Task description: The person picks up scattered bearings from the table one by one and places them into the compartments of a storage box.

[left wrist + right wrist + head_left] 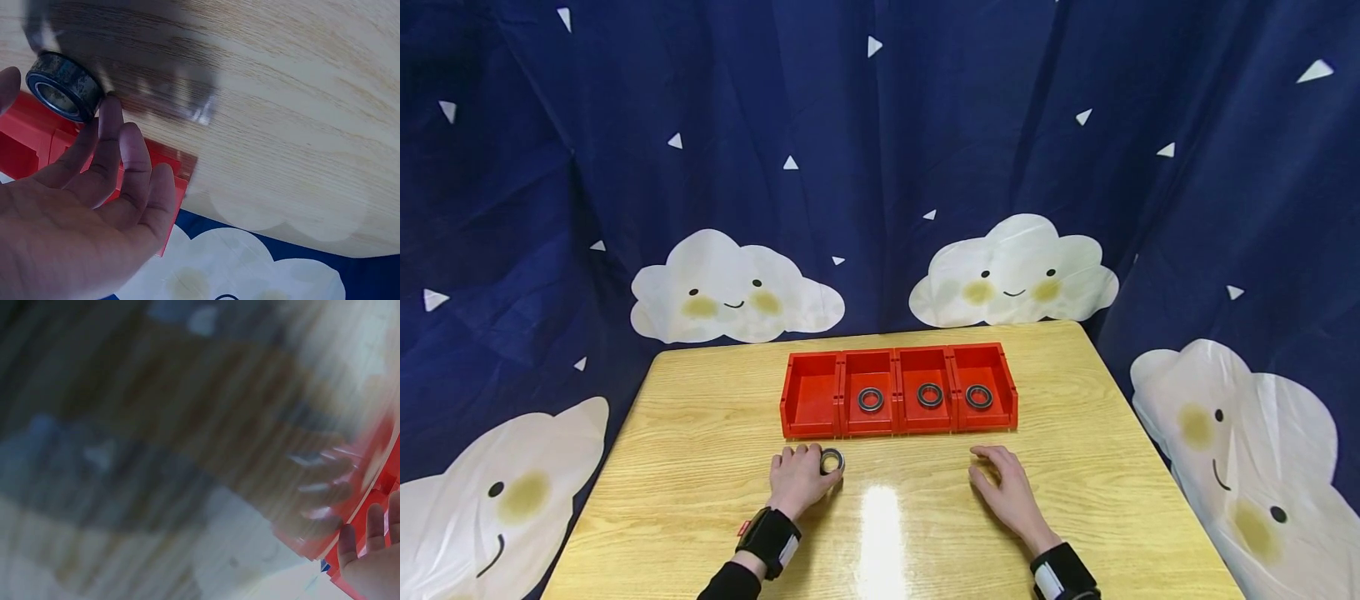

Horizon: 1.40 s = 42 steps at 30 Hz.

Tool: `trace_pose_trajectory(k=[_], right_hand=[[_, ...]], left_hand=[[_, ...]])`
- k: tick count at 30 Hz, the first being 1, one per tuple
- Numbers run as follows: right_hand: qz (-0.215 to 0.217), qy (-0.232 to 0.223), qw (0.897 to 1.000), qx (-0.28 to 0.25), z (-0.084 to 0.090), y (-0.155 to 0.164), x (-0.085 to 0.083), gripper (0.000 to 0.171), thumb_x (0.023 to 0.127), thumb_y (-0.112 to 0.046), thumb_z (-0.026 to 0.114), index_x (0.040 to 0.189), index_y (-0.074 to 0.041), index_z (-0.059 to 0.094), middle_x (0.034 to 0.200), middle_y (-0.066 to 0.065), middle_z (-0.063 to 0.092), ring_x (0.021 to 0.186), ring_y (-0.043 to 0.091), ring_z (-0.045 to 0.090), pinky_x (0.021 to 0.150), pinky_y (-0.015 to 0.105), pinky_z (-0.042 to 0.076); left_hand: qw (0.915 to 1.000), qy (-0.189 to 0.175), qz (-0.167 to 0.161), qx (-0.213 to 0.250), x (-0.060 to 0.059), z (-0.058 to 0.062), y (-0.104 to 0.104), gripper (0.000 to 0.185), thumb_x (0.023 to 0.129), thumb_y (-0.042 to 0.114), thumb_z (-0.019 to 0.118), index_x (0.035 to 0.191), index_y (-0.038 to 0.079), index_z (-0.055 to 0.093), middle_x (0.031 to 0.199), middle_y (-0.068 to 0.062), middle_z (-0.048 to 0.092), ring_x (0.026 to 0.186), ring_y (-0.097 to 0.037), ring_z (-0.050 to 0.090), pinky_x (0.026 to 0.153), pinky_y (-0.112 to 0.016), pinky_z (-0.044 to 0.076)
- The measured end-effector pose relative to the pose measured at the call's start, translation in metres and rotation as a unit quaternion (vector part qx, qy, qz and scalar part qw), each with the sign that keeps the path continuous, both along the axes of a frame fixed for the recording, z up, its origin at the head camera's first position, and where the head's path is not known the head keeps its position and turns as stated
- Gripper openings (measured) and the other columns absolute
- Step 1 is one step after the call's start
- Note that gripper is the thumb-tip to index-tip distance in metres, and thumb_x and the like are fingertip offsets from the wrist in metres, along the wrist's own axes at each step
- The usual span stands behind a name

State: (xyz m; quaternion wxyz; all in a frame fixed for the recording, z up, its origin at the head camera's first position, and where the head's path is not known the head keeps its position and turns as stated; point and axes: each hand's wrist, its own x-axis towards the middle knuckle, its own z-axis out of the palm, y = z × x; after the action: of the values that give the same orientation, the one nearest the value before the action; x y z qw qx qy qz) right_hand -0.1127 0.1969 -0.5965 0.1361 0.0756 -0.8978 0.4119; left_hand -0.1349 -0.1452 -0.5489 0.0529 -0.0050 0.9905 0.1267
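A dark metal bearing ring [832, 460] stands on edge on the wooden table [700, 467], just in front of the red tray [898, 427]. My left hand [805, 471] pinches it; in the left wrist view the ring [62, 87] sits between the thumb and the index finger [109, 119]. My right hand [1000, 479] rests on the table right of the middle with relaxed fingers and holds nothing. The tray has four compartments. The leftmost one [812, 396] is empty. Each of the other three holds one ring [870, 399], [929, 395], [978, 397].
A dark blue curtain with white clouds [1015, 271] hangs close behind and around the table. The table edges drop off at left and right. The right wrist view is blurred, showing only my fingers [375, 531] near the red tray [369, 500].
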Motion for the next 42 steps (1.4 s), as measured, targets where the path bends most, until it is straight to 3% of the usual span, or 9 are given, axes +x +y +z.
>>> trace_pose_trajectory(k=[8, 27, 42], right_hand=[[0.000, -0.001, 1.000, 0.000, -0.002, 0.000, -0.001, 0.029, 0.087, -0.006, 0.074, 0.116, -0.002, 0.071, 0.110, 0.008, 0.070, 0.106, 0.027, 0.061, 0.090, 0.042, 0.049], [0.005, -0.020, 1.000, -0.009, -0.002, 0.000, 0.000, 0.029, 0.089, -0.008, 0.074, 0.117, -0.004, 0.071, 0.111, 0.006, 0.070, 0.107, 0.027, 0.062, 0.092, 0.043, 0.049], [0.008, -0.040, 0.999, -0.003, 0.001, -0.001, 0.000, 0.029, 0.090, -0.010, 0.072, 0.118, -0.004, 0.070, 0.112, 0.007, 0.070, 0.109, 0.029, 0.063, 0.095, 0.048, 0.049]], left_hand=[[0.9996, 0.010, -0.002, -0.027, -0.002, -0.002, 0.004, 0.045, 0.082, 0.046, 0.077, 0.098, 0.005, 0.068, 0.093, -0.014, 0.067, 0.097, -0.038, 0.057, 0.086, -0.054, 0.044], [0.9968, 0.032, 0.004, -0.073, -0.007, -0.009, 0.008, 0.058, 0.077, 0.057, 0.079, 0.098, 0.004, 0.069, 0.095, -0.016, 0.069, 0.099, -0.039, 0.060, 0.086, -0.052, 0.047], [0.9954, 0.057, 0.004, -0.077, -0.006, -0.014, 0.009, 0.056, 0.076, 0.053, 0.080, 0.099, 0.004, 0.067, 0.094, -0.016, 0.070, 0.097, -0.039, 0.061, 0.084, -0.052, 0.046]])
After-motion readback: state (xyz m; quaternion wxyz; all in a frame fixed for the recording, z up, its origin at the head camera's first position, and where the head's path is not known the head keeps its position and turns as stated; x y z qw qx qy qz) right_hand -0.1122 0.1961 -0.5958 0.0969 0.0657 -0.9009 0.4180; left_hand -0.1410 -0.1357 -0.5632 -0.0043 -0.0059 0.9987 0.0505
